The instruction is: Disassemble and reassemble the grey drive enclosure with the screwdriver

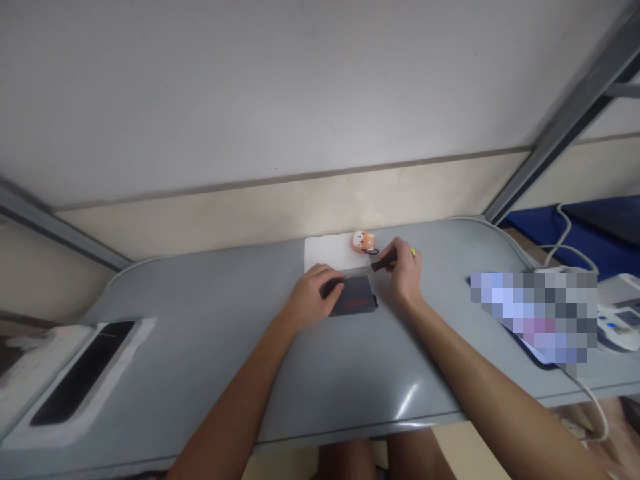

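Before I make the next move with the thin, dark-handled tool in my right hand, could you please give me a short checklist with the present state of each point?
1. Flat black rectangular box has a hand on it: ok, left hand rests at its left end.
2. Thin, dark-handled tool in grip: ok, right hand holds its handle.
3. Left fingers clear of the tool's line: not ok, its shaft points toward them.
4. Tool's tip touching the box: cannot tell, too blurred near the fingers.
5. Orange-and-white animal figurine off the box: ok, it sits behind it.
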`<state>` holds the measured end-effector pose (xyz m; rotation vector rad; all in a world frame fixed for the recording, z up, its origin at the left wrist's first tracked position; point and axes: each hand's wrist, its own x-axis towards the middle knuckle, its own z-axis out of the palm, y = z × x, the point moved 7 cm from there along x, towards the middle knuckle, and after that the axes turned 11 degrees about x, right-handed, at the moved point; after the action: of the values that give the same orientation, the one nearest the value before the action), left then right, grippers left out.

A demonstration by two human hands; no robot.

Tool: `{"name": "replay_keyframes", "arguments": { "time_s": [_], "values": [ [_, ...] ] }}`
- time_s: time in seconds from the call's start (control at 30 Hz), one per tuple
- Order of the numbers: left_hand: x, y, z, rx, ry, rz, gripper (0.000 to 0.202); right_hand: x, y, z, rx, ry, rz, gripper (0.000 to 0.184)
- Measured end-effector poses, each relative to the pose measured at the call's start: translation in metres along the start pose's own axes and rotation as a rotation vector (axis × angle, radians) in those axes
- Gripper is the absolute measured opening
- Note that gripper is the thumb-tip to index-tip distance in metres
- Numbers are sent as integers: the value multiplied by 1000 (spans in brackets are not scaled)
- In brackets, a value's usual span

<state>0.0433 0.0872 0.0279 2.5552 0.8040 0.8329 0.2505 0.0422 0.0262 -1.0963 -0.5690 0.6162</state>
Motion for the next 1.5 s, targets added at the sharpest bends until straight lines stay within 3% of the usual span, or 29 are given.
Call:
{"name": "replay_keyframes", "arguments": {
  "time_s": [0.3,0.47,0.53,0.63,0.73,0.93,1.1,1.17,1.27,1.33,1.5],
  "values": [
    [3,-18,6,-40,59,-89,14,10,23,-11,95,119,111,39],
    [1,-55,-24,225,293,-327,13,16,32,-15,137,156,134,37],
    [1,-67,-34,372,311,-395,15,17,35,-16,122,157,136,37],
    [2,-75,-29,462,168,-437,18,18,37,-16,103,146,115,38],
    [2,-69,-20,490,80,-415,20,17,36,-16,90,136,88,38],
    [0,-69,-14,426,39,-421,26,13,33,-14,38,100,48,38],
    [-1,-56,-26,384,148,-453,32,15,31,-18,74,144,37,37],
    [-1,-41,-22,320,62,-446,34,17,32,-21,87,182,55,36],
    [-3,-6,-2,157,-217,-280,29,19,32,-25,97,230,79,35],
    [-6,7,1,94,-265,-251,31,21,31,-28,103,255,75,34],
    [-11,1,5,-130,-382,-262,34,26,30,-35,154,303,76,33]
  ]
}}
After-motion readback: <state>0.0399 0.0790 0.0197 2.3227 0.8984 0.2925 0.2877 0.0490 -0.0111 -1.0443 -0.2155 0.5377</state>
